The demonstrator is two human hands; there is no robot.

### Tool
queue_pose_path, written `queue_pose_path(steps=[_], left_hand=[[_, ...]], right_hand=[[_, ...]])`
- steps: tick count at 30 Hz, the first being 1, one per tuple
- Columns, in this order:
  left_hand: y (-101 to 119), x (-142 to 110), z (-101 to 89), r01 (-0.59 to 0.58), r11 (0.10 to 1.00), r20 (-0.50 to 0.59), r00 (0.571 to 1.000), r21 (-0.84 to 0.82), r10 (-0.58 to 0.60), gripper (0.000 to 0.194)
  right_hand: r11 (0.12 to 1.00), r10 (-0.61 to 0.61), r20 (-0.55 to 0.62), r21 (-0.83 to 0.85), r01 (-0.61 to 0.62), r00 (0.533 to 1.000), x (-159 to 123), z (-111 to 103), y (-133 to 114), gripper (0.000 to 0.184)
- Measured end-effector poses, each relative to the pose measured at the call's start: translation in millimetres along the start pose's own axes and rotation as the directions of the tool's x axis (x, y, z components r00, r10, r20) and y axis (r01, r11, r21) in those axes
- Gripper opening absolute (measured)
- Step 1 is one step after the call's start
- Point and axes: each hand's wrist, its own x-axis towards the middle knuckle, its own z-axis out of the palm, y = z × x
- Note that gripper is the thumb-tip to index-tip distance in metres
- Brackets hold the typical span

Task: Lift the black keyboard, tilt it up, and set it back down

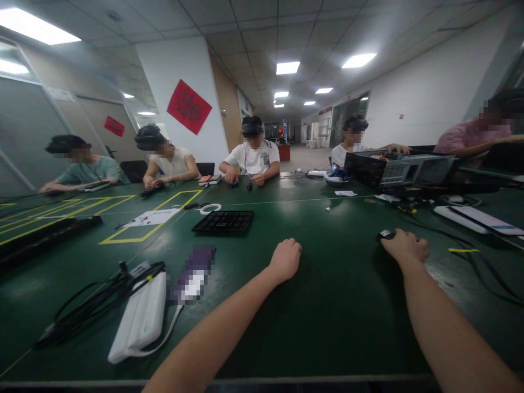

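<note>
My left hand (285,260) rests on the green table (327,305) as a loose fist, with nothing visible in it. My right hand (405,245) lies further right, fingers curled round a small black object (385,234) that pokes out at its left side. A black keyboard (224,222) lies beyond my left hand, apart from it.
A white power bank (141,316) with black cables (94,300) lies at the near left. An opened device with wiring (393,172) and a white flat unit (478,218) sit at the right. Several people sit along the far and left sides. Yellow tape outlines (143,218) mark the table.
</note>
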Motion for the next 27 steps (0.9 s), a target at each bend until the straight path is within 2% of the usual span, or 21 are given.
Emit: queue_pose_path(steps=[3, 6, 8, 12, 13, 15, 17, 21, 22, 24, 27], left_hand=[[-3, 0, -3.2, 0.079, 0.991, -0.150, 0.984, -0.104, -0.094, 0.028], [-7, -2, -8.7, 0.215, 0.958, -0.255, 0.931, -0.190, -0.260, 0.032], [-9, -5, -13.0, 0.250, 0.952, -0.207, 0.936, -0.178, -0.285, 0.034], [-7, -8, -16.9, 0.252, 0.965, -0.005, 0.967, -0.065, -0.253, 0.036], [-6, -9, -16.1, 0.261, 0.963, 0.024, 0.965, -0.073, -0.260, 0.032], [-5, -8, -12.7, 0.314, 0.925, 0.049, 0.949, -0.214, -0.311, 0.018], [-5, -7, -8.5, 0.378, 0.829, 0.061, 0.919, -0.412, -0.389, 0.010], [-11, -3, -8.1, 0.425, 0.633, 0.076, 0.862, -0.648, -0.501, 0.019], [-14, -1, -11.6, 0.426, 0.549, 0.089, 0.840, -0.719, -0.536, 0.019], [-27, 5, -24.0, 0.399, 0.313, 0.141, 0.781, -0.862, -0.608, 0.016], [-60, 17, -54.5, 0.268, -0.064, 0.237, 0.685, -0.961, -0.689, 0.019]], right_hand=[[0.991, 0.056, -0.110, 0.127, -0.041, 0.992, -3, 4, 1, 0.063], [0.974, 0.084, -0.218, 0.222, -0.034, 0.972, -3, 8, 4, 0.061], [0.967, 0.089, -0.242, 0.253, -0.026, 0.966, -3, 9, 5, 0.059], [0.945, 0.125, -0.238, 0.323, -0.042, 0.963, -6, 7, 6, 0.060], [0.943, 0.131, -0.232, 0.330, -0.049, 0.964, -7, 5, 6, 0.060], [0.946, 0.131, -0.207, 0.320, -0.060, 0.970, -9, 3, 6, 0.059], [0.953, 0.118, -0.178, 0.296, -0.062, 0.977, -10, 1, 6, 0.059], [0.958, 0.099, -0.140, 0.283, -0.056, 0.985, -11, -2, 5, 0.059], [0.957, 0.102, -0.130, 0.283, -0.062, 0.986, -11, -2, 5, 0.059], [0.955, 0.126, -0.115, 0.283, -0.089, 0.985, -11, -2, 5, 0.060], [0.961, 0.129, -0.103, 0.257, -0.099, 0.986, -8, 0, 5, 0.061]])
